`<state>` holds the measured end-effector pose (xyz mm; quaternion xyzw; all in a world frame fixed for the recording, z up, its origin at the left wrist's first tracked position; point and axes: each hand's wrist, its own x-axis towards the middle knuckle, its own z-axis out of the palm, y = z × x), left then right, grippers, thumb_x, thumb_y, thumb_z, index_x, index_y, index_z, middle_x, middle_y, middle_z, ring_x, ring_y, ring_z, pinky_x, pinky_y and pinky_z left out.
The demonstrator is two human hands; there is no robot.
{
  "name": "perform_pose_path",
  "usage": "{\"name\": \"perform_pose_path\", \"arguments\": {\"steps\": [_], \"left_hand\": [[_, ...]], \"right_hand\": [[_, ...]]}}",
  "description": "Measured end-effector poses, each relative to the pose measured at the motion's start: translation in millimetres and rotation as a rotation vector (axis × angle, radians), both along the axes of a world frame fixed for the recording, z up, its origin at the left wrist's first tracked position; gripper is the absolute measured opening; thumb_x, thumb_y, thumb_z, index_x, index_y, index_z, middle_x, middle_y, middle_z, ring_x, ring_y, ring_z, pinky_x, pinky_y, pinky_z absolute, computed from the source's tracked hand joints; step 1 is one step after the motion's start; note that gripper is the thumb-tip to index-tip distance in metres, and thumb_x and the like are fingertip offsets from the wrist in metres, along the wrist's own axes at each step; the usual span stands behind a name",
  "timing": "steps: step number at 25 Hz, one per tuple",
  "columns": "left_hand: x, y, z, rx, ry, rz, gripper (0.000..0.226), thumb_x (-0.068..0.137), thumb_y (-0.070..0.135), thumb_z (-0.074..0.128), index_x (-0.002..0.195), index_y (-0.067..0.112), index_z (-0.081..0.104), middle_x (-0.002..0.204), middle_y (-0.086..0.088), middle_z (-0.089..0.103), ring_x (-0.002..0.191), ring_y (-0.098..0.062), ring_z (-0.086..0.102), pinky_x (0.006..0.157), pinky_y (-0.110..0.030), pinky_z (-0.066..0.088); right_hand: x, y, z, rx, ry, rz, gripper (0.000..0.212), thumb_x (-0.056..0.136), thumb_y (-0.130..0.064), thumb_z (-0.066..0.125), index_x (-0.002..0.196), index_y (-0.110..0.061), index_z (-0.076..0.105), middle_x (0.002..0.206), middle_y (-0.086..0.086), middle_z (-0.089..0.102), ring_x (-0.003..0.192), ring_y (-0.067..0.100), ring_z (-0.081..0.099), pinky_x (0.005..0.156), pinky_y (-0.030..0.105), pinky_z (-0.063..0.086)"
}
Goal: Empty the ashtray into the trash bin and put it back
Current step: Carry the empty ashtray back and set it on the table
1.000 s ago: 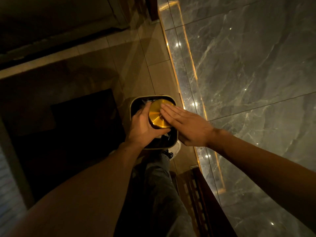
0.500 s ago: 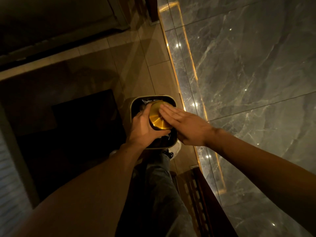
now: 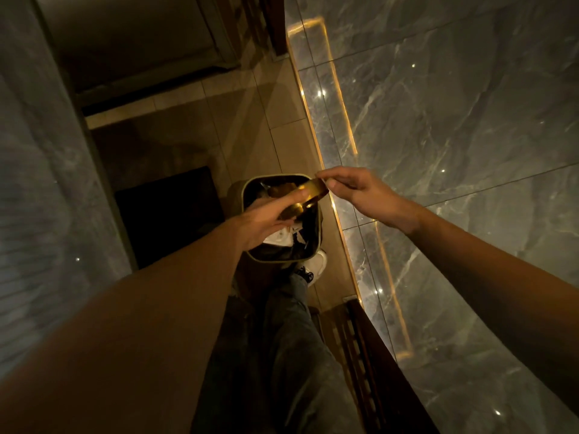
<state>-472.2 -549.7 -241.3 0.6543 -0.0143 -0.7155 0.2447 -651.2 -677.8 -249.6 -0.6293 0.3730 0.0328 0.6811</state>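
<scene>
Marble wall (image 3: 454, 126): grey, veined and glossy, filling the right side, edged by a lit amber strip (image 3: 316, 133) where it met the tiled floor (image 3: 257, 126).

Trash bin (image 3: 315, 245): square with rounded corners and a pale rim, stood on the floor beside the wall; crumpled white paper (image 3: 282, 238) was seen inside on dark contents.

Left hand (image 3: 266, 217): held over the bin, fingers extended, closed on the near edge of the ashtray.

Right hand (image 3: 360, 189): thumb and forefinger were pinched on the ashtray's far edge.

Ashtray (image 3: 310, 191): gold-coloured, blurred, held tilted above the bin's opening between both hands; its inside could not be made out.

White shoe (image 3: 318, 264): partly seen just behind the bin.
</scene>
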Motion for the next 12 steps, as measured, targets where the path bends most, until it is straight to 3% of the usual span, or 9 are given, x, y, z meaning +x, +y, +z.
{"name": "perform_pose_path", "arguments": {"steps": [2, 6, 9, 12], "left_hand": [[2, -1, 16, 0.012, 0.089, 0.011, 0.081, 0.08, 0.057, 0.067, 0.144, 0.014, 0.041, 0.133, -0.015, 0.06, 0.113, -0.023, 0.064, 0.088, -0.023, 0.05], [3, 0, 43, 0.059, 0.144, -0.019, 0.089, 0.08, 0.075, 0.051, 0.143, 0.013, 0.042, 0.124, -0.022, 0.065, 0.108, -0.029, 0.069, 0.096, -0.034, 0.052], [5, 1, 61, 0.068, 0.194, -0.047, 0.095, 0.08, 0.083, 0.034, 0.142, 0.011, 0.043, 0.122, -0.025, 0.066, 0.111, -0.033, 0.068, 0.105, -0.041, 0.047], [4, 2, 85, 0.034, 0.191, -0.009, 0.09, 0.085, 0.081, 0.023, 0.145, 0.017, 0.042, 0.131, -0.022, 0.061, 0.113, -0.034, 0.066, 0.099, -0.039, 0.051]], "right_hand": [[2, -2, 12, 0.03, 0.015, -0.033, 0.028, 0.1, -0.012, 0.052, 0.126, -0.008, 0.062, 0.122, 0.012, 0.067, 0.119, 0.021, 0.06, 0.107, 0.036, 0.045], [8, 6, 38, 0.073, 0.017, -0.163, 0.025, 0.099, -0.016, 0.055, 0.119, -0.005, 0.063, 0.121, 0.021, 0.063, 0.117, 0.031, 0.059, 0.1, 0.04, 0.05], [8, 16, 61, 0.156, 0.015, -0.273, 0.022, 0.099, -0.02, 0.054, 0.115, -0.008, 0.064, 0.112, 0.016, 0.062, 0.104, 0.024, 0.06, 0.093, 0.041, 0.052], [5, 23, 88, 0.193, 0.006, -0.329, 0.029, 0.099, -0.025, 0.054, 0.115, -0.002, 0.063, 0.1, 0.009, 0.061, 0.092, 0.018, 0.06, 0.082, 0.035, 0.055]]}}
